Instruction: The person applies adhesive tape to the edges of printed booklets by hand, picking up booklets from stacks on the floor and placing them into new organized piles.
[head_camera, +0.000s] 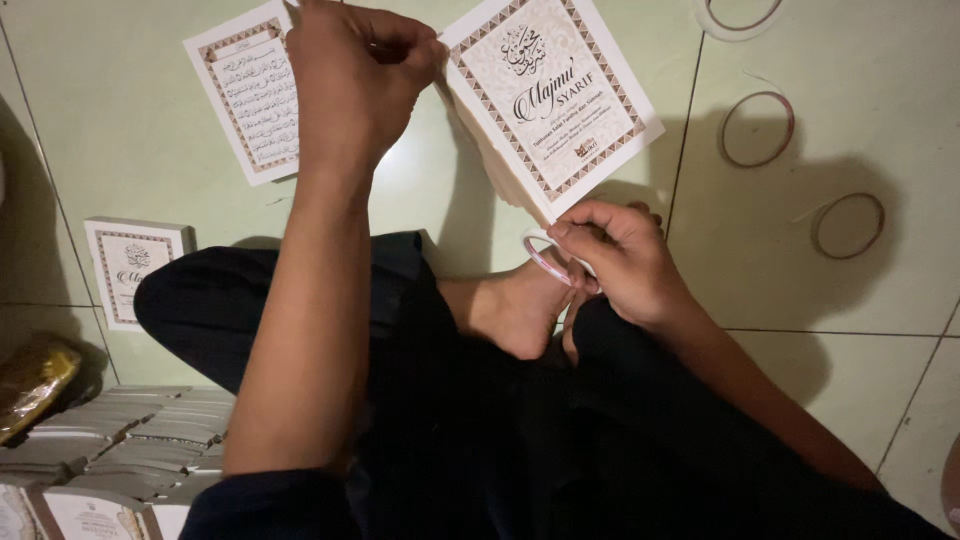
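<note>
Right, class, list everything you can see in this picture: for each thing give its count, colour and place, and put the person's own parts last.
White booklet with brown patterned border: one, held above the floor at top centre.
Loose white printed sheet with brown border: one, on the floor, top left.
Small white bordered booklet: one, on the floor at left.
Stack of pale booklets: many, bottom left.
Gold shiny wrapper: one, far left edge.
Thin brownish rings: three whole, one cut off at the top edge, on the floor at right.
Pinkish-white ring: one, in the right hand.
Pale green tiled floor: beneath everything.
Bare foot: centre.
Left hand: on the booklet's top corner.
Right hand: pinching the ring.
</note>
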